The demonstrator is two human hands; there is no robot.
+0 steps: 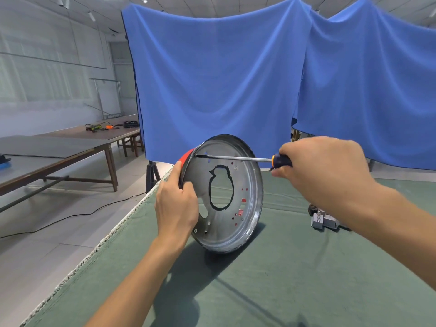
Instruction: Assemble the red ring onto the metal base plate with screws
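We see the metal base plate [238,223] standing on edge on the green cloth-covered table [306,279], its lowest rim touching the cloth at 6 o'clock. The plate is a shallow round dish of bright, smooth metal with a raised lip. Its face carries a large pear-shaped cut-out [221,188] edged in black, plus several small round holes.

The red ring [186,155] sits against the far side of the plate. Only a curved red strip shows past the rim at about 10 o'clock, and red shows through small holes near 4 o'clock.

Our left hand [177,204] grips the plate rim at 9 o'clock, thumb on the near face, fingers wrapped behind the edge.

Our right hand [325,166] is clenched round the dark handle, with an orange collar, of a screwdriver [238,158]. Its slim polished shaft runs nearly level across the upper plate, and its tip meets the inner face at about 11 o'clock, beside the rim. We cannot tell whether a screw sits under the tip.

A small grey metal part [324,221] lies on the cloth at 3 o'clock of the plate, partly hidden by the right forearm. A blue cloth [224,79] hangs behind the table.
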